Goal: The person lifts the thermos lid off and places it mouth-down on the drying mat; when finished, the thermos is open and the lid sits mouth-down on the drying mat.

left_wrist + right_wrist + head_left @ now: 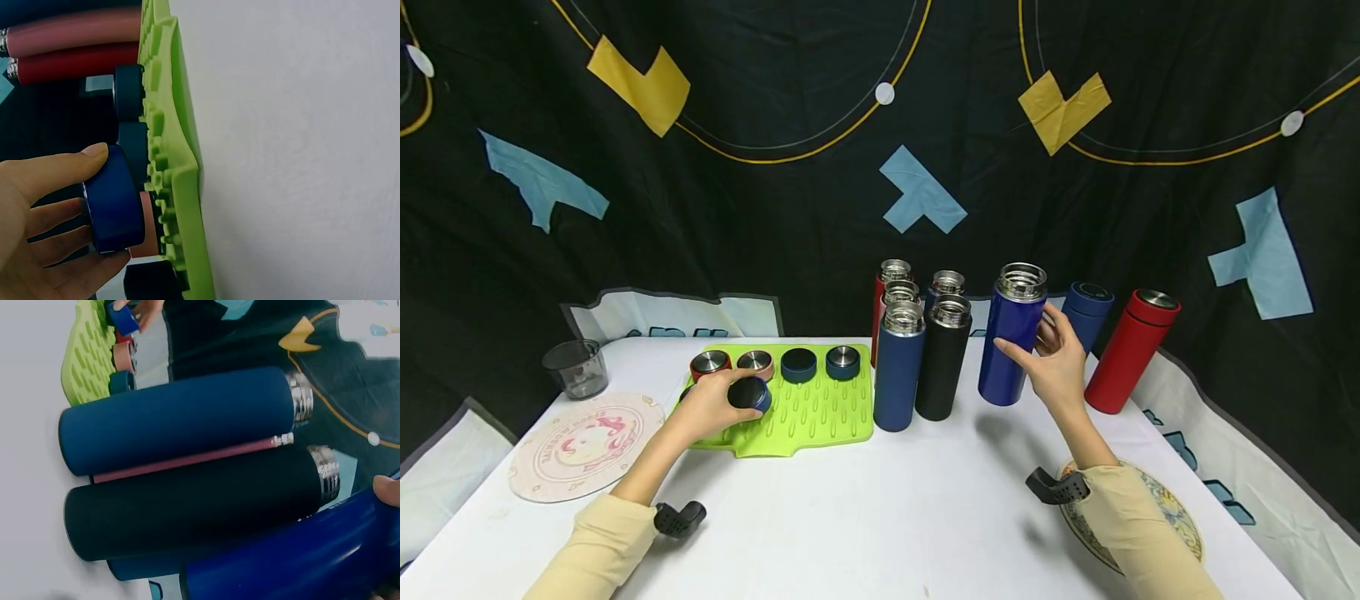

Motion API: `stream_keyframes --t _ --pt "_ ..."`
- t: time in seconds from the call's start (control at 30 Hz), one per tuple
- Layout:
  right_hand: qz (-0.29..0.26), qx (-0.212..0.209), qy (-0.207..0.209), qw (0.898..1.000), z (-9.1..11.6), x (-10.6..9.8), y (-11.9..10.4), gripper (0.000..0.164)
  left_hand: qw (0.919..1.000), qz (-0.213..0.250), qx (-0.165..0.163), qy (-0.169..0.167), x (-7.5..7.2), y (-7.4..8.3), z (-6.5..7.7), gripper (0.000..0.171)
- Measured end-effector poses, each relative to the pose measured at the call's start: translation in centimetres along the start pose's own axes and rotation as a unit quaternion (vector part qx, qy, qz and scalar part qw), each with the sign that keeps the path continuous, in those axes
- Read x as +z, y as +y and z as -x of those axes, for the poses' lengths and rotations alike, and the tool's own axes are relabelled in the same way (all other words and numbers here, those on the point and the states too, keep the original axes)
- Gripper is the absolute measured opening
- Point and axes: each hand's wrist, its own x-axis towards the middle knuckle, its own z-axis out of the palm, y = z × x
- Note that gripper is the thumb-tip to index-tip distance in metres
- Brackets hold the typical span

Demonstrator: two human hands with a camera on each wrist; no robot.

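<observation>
My left hand (711, 407) pinches a glossy blue bottle lid (114, 203) between thumb and fingers, close over the green drying mat (820, 423). Other lids sit on the mat: a red one (711, 362), a pink one (756, 362) and dark blue ones (798, 365) along its back. On the right, my right hand (1051, 360) grips a glossy blue bottle (1009, 342) round its side. That bottle has no lid, shows a bare metal neck and leans slightly, with a shadow on the table below. In the right wrist view, only part of this hand shows at the edge.
Several lidless bottles stand mid-table, with a navy one (898, 379) and a black one (942, 367) in front. Behind my right hand are capped navy (1086, 312) and red (1131, 354) bottles. A round pink mat (587, 450), a dark clear cup (580, 375) and a patterned plate (1180, 521) lie at the sides.
</observation>
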Motion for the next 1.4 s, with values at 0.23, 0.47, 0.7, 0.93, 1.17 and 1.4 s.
stream_keyframes --t 0.23,0.47,0.7,0.93,1.17,1.4 --pt "-0.039 0.054 0.044 0.997 -2.0 1.3 1.8 0.079 0.9998 -0.009 -0.016 -0.007 0.1 -0.4 -0.2 0.066" --pt "-0.027 0.080 0.065 0.994 -3.6 2.9 4.4 0.081 0.9994 -0.023 -0.022 -0.016 0.3 -0.2 -0.5 0.066" --pt "-0.018 0.099 0.048 0.994 -4.4 4.4 6.7 0.081 0.9988 -0.035 -0.031 -0.016 0.8 0.1 -0.6 0.067" --pt "-0.020 0.101 0.043 0.994 -4.7 5.6 8.0 0.079 0.9989 -0.040 -0.023 -0.006 1.1 0.0 -0.5 0.068" --pt "-0.012 0.103 0.024 0.994 -4.6 6.1 9.0 0.077 0.9991 -0.036 -0.022 -0.003 1.4 0.0 -0.4 0.065" --pt "0.018 0.066 0.002 0.998 -4.2 6.1 9.2 0.076 0.9992 -0.032 -0.024 -0.010 1.6 0.3 -0.4 0.066"
